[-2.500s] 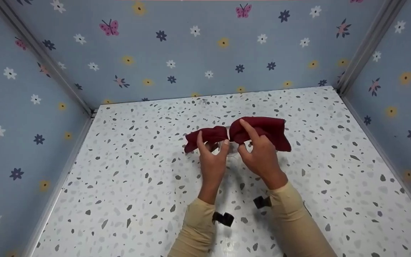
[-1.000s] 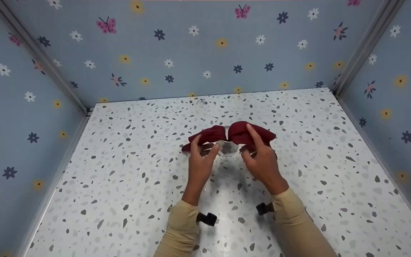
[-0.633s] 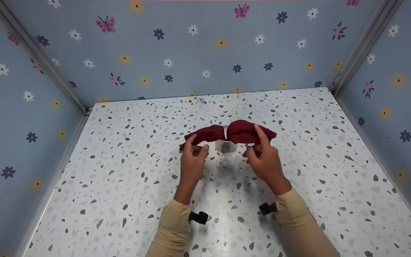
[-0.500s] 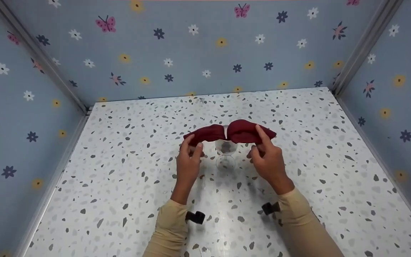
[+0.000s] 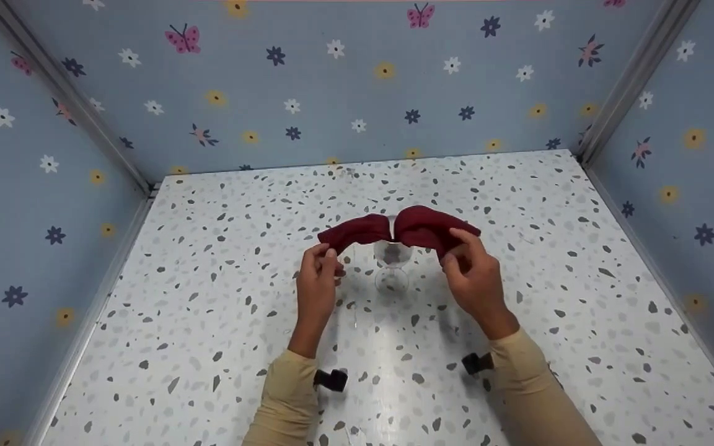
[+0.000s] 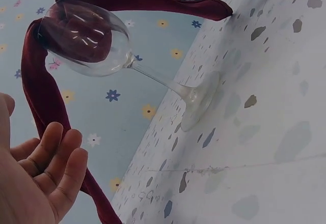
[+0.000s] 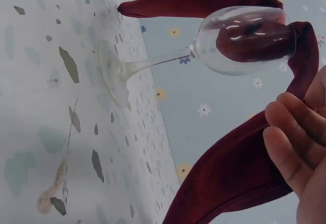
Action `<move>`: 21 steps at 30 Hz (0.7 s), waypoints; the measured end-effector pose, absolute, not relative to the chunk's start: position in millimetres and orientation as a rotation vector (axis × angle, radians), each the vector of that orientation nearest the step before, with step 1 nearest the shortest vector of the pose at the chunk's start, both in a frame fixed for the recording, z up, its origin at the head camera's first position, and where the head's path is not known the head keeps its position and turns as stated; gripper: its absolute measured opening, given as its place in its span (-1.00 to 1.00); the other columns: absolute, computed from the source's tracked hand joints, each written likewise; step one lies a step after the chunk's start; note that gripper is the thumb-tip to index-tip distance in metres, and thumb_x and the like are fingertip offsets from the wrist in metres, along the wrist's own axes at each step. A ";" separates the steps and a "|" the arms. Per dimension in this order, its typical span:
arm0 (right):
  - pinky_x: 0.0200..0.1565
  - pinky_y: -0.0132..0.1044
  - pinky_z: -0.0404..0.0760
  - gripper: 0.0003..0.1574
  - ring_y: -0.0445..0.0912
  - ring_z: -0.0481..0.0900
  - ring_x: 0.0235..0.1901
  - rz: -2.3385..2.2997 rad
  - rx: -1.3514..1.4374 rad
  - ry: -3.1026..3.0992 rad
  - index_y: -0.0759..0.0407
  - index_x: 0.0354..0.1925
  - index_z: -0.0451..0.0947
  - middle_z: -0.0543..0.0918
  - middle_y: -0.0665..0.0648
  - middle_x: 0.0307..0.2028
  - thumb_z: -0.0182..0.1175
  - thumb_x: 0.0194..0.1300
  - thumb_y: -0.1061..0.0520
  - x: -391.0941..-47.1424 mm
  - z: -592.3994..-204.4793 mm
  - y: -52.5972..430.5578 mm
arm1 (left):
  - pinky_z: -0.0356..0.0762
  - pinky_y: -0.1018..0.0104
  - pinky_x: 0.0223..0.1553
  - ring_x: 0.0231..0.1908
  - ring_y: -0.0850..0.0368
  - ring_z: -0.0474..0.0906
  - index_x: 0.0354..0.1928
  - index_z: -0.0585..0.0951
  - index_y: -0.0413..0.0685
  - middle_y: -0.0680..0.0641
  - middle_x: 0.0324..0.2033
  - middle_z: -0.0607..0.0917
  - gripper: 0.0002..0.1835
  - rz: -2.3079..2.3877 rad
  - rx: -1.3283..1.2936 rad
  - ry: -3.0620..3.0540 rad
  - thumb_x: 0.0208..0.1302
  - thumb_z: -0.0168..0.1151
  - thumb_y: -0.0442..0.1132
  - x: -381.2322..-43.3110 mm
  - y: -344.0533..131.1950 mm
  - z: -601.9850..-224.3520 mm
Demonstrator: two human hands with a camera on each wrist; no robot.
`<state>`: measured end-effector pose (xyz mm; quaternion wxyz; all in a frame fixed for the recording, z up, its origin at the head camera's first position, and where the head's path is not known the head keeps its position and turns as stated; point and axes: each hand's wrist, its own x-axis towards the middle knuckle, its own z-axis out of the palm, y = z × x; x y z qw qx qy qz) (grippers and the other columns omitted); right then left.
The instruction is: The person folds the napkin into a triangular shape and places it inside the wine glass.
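Note:
A dark red cloth napkin is tucked by its middle into a clear stemmed wine glass. Its two ends drape out over the rim, one to each side. Upright on the table, the wine glass shows the bunched cloth inside its bowl. My left hand is at the tip of the left end, its fingers loosely bent; in the left wrist view the napkin runs behind them. On the other side my right hand has thumb and index finger at the lower edge of the right end, appearing to pinch it.
The speckled white table carries the glass near its middle. Blue flowered panels enclose the back and both sides. Black wrist mounts stick out from both sleeves.
Both hands have drawn apart outward from the glass along the napkin's ends. The ends now curve down on each side, and the glass's base shows. The right index finger has bent in.

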<state>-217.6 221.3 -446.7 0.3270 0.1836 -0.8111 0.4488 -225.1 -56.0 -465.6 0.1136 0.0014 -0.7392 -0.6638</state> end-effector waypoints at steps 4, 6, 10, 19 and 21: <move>-0.38 -0.40 0.52 -0.62 -0.14 0.56 -0.45 1.220 0.466 -2.115 0.31 0.03 0.51 0.66 0.08 -0.35 0.15 0.23 0.46 -217.0 -449.8 224.0 | 0.61 0.12 -0.27 -0.28 -0.03 0.66 0.14 0.48 -0.13 -0.27 -0.27 0.67 -0.63 -1.934 0.010 -2.180 0.57 -0.01 0.00 -224.1 -60.7 -470.6; -0.37 -0.40 0.52 -0.70 -0.15 0.57 -0.43 1.212 0.450 -2.136 0.30 -0.05 0.53 0.67 0.09 -0.33 0.18 0.23 0.44 -215.8 -452.0 225.8 | 0.60 0.18 -0.28 -0.28 -0.01 0.66 0.13 0.47 -0.14 -0.25 -0.28 0.68 -0.65 -1.929 0.017 -2.201 0.56 0.00 -0.02 -223.2 -63.3 -472.8; -0.36 -0.33 0.52 -0.86 -0.16 0.53 -0.42 1.115 0.445 -2.199 0.28 -0.19 0.59 0.65 0.11 -0.35 0.21 0.26 0.38 -214.2 -456.6 229.6 | 0.58 0.19 -0.25 -0.27 0.01 0.65 0.14 0.46 -0.16 -0.28 -0.26 0.69 -0.67 -1.926 0.018 -2.271 0.54 0.05 -0.09 -221.8 -68.3 -474.9; -0.34 -0.23 0.50 -0.88 -0.15 0.47 -0.39 1.003 0.428 -2.363 0.23 -0.23 0.63 0.58 0.08 -0.36 0.24 0.24 0.35 -213.8 -459.4 236.9 | 0.61 0.14 -0.16 -0.20 0.02 0.64 0.07 0.60 -0.07 -0.14 -0.24 0.70 -0.74 -1.861 -0.069 -2.559 0.48 0.12 -0.13 -220.6 -75.6 -478.1; -0.34 -0.21 0.51 -0.90 -0.15 0.48 -0.39 0.979 0.425 -2.396 0.22 -0.23 0.63 0.58 0.09 -0.35 0.23 0.25 0.33 -213.6 -460.3 238.0 | 0.60 0.14 -0.17 -0.22 0.02 0.63 0.07 0.61 -0.10 -0.16 -0.23 0.70 -0.72 -1.821 -0.110 -2.598 0.47 0.14 -0.12 -220.8 -76.6 -480.8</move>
